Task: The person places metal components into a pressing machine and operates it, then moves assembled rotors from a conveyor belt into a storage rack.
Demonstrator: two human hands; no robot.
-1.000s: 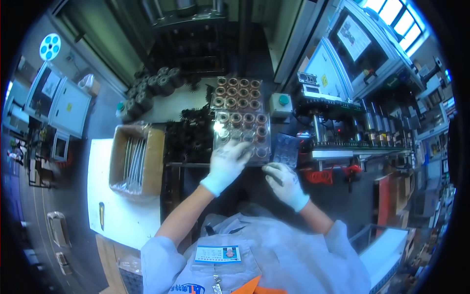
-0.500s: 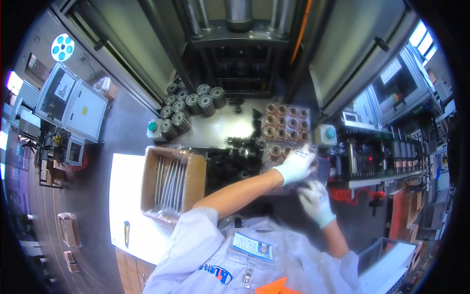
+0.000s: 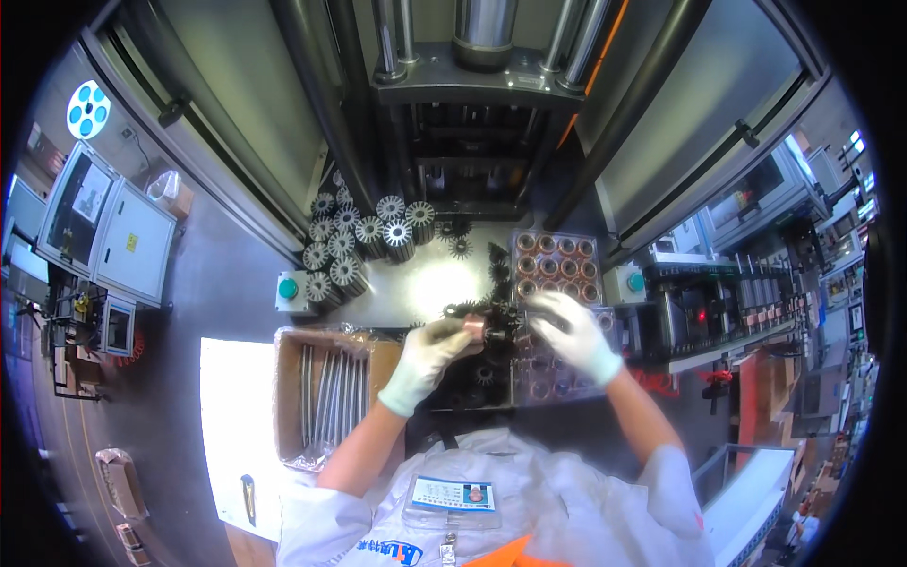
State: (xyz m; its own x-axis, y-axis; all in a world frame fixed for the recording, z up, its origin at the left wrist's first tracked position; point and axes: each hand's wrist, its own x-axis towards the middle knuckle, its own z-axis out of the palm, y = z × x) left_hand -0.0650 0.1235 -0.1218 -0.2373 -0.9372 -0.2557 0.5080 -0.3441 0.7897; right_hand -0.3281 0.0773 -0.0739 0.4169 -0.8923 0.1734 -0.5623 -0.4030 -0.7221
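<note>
Gloved in white, my left hand [image 3: 433, 356] is closed on a small copper-coloured commutator [image 3: 474, 327], pinched at the fingertips above dark toothed pieces [image 3: 484, 374]. To its right, my right hand [image 3: 573, 338] is over a clear plastic tray [image 3: 518, 389], fingers apart and slightly curled; nothing shows in them. More ring-shaped commutators sit in rows in that tray, partly hidden by this hand. Behind it, another clear tray [image 3: 592, 236] holds further copper commutators [image 3: 546, 266].
Slotted metal cores [image 3: 368, 230] stand clustered at the back left of a metal plate [image 3: 402, 283]. A cardboard box [image 3: 383, 364] with metal shafts [image 3: 335, 387] stands left. Green buttons [image 3: 287, 287] flank the work area. A press [image 3: 482, 85] rises behind. A knife [image 3: 248, 499] lies at left.
My left hand has moved left from the trays, with a commutator now showing in its fingers. My right hand has moved up and left over the nearer tray. The whole view has shifted slightly.
</note>
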